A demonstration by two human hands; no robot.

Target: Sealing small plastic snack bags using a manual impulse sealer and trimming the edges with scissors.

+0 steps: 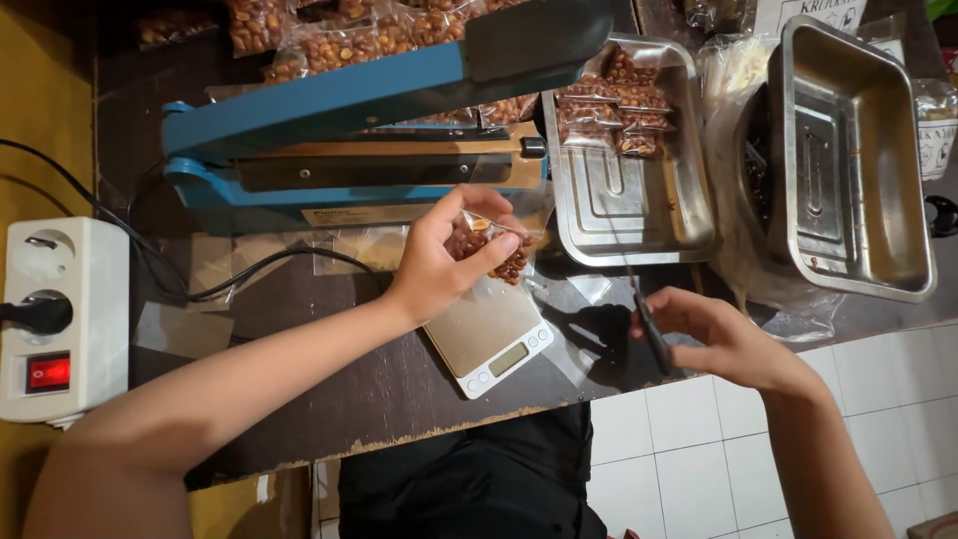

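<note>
The left hand (439,255) pinches a small bag of nuts (491,250) at frame centre, just below the blue sealer (349,130). The right hand (723,339), lower right and farther off, is closed on dark scissors (651,334).

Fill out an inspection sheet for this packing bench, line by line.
Surface: dark wooden table, worn front edge.
Job's things: small clear bag of nuts above a digital scale; blue heat sealer, arm raised.
Clutter: steel tray with sealed bags; second steel tray, nearly empty; loose plastic sheets.
Hands: left hand holds the bag; right hand holds a thin dark tool, kind unclear.
Cables: black cord to a white power strip.
Surroundings: white tiled floor.
</note>
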